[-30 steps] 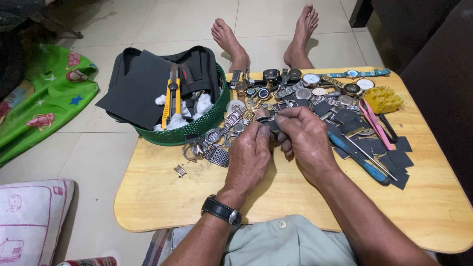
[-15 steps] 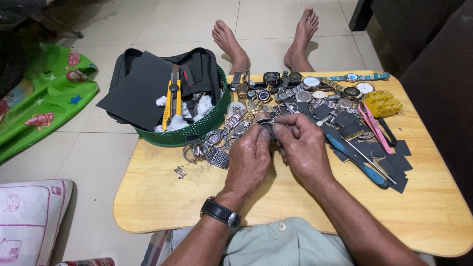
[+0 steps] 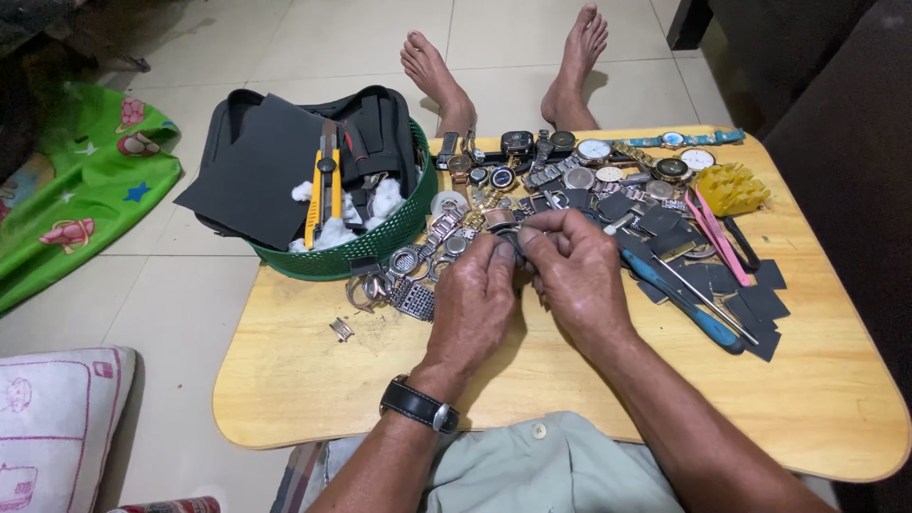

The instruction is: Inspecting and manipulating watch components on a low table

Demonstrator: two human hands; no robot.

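Head view, frame centre: left hand [image 3: 475,299] and right hand [image 3: 575,275] pressed together, fingertips pinching a small dark watch part [image 3: 513,239] just above the wooden desk [image 3: 304,380]. Compared with a second ago, raised slightly, grip tighter. Watch pile [image 3: 570,180] behind; green basket [image 3: 380,242] upper left; blue-handled tool [image 3: 689,304] right.
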